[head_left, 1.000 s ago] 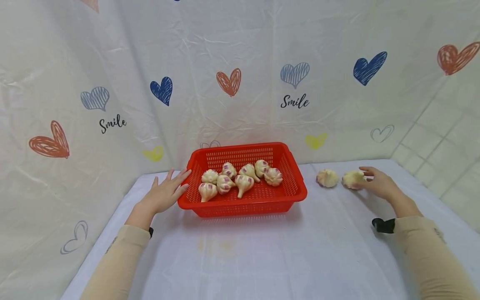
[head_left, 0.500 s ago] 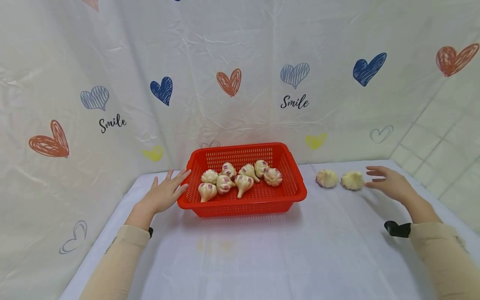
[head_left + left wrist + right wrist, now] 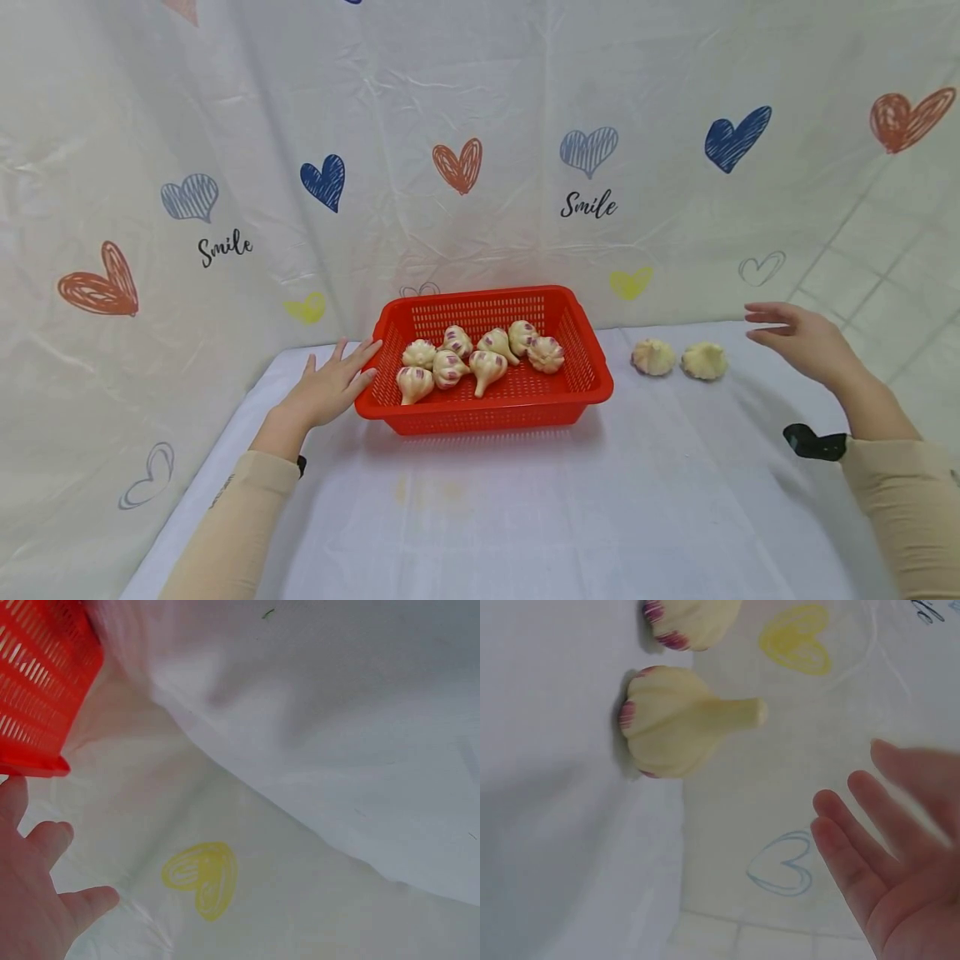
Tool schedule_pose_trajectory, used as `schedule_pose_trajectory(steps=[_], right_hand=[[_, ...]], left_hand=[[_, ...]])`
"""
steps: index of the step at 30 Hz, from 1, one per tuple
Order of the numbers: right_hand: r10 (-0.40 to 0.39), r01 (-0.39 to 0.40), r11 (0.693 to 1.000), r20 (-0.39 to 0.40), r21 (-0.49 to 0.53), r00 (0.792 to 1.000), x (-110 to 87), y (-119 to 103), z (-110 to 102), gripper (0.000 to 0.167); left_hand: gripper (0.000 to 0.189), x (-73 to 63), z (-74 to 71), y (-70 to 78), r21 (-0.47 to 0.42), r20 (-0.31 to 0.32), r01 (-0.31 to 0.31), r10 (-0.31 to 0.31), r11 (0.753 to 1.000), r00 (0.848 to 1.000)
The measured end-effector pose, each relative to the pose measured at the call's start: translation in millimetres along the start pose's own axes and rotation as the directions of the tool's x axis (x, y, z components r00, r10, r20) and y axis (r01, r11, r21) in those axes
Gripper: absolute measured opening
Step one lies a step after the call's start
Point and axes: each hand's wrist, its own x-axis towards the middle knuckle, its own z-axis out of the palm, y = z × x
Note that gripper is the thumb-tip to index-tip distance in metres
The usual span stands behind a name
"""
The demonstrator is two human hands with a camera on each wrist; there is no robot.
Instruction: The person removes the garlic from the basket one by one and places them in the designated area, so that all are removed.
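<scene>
Spread fingers of my left hand [image 3: 326, 390] rest on the left rim of a red slotted plastic basket [image 3: 487, 410]. Inside the basket lie several garlic bulbs [image 3: 489, 367], cream with purple patches. To its right, two more bulbs stand on the table stem up: one garlic bulb [image 3: 653, 357] nearer the basket, the other garlic bulb [image 3: 671, 724] further right. My right hand [image 3: 810, 342] hovers to the right of that outer bulb, fingers loosely extended and holding nothing. In the right wrist view a gap shows between its fingertips and the bulb's stem.
A white cloth covers the table [image 3: 510, 517]. Behind it hangs a pale curtain [image 3: 517, 242] printed with hearts and "Smile". Black wrist straps show at both sleeve cuffs.
My right hand has let go of the outer garlic bulb and drawn away up and to the right. That bulb stays on the table; my left hand and the basket have not moved.
</scene>
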Motion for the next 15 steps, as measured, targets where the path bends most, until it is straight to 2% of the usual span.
schedule_pose_trajectory(steps=[9, 15], right_hand=[[-0.033, 0.033, 0.998, 0.007, 0.055, 0.999, 8.5, -37.6, 0.7, 0.052], [-0.101, 0.100, 0.993, 0.015, 0.059, 0.995, 16.8, -66.7, 6.2, 0.048]], left_hand=[[0.063, 1.4, 0.8, -1.0, 0.014, 0.012, 0.019, -0.019, 1.000, 1.000], [0.063, 1.5, 0.7, 0.9, 0.017, 0.001, 0.017, -0.017, 1.000, 1.000]])
